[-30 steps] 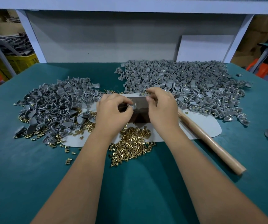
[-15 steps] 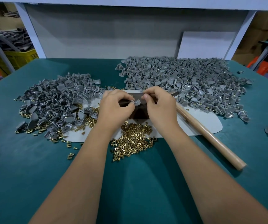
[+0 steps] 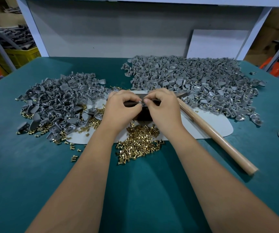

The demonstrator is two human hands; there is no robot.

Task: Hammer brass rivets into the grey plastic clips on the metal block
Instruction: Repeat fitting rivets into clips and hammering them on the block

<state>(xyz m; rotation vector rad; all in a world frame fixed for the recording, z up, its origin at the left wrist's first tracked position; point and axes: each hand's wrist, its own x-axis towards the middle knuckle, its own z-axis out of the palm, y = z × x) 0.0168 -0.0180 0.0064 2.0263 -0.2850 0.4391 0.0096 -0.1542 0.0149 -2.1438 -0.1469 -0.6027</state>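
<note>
Grey plastic clip [image 3: 140, 103] pinched between left hand [image 3: 121, 109] and right hand [image 3: 163, 107] fingers, above metal block [image 3: 143, 114].

Dark metal block [image 3: 143, 113] at centre of a white mat, largely covered from above. One small grey plastic clip [image 3: 140, 103] held above the block's top face; whether it touches the block cannot be told. Loose grey plastic clips in two heaps: smaller heap [image 3: 59, 101] to the left, larger heap [image 3: 190, 84] at rear right. Brass rivets [image 3: 139, 143], short and headed, piled just in front of the block; further rivets scattered along the left heap's near edge.
</note>
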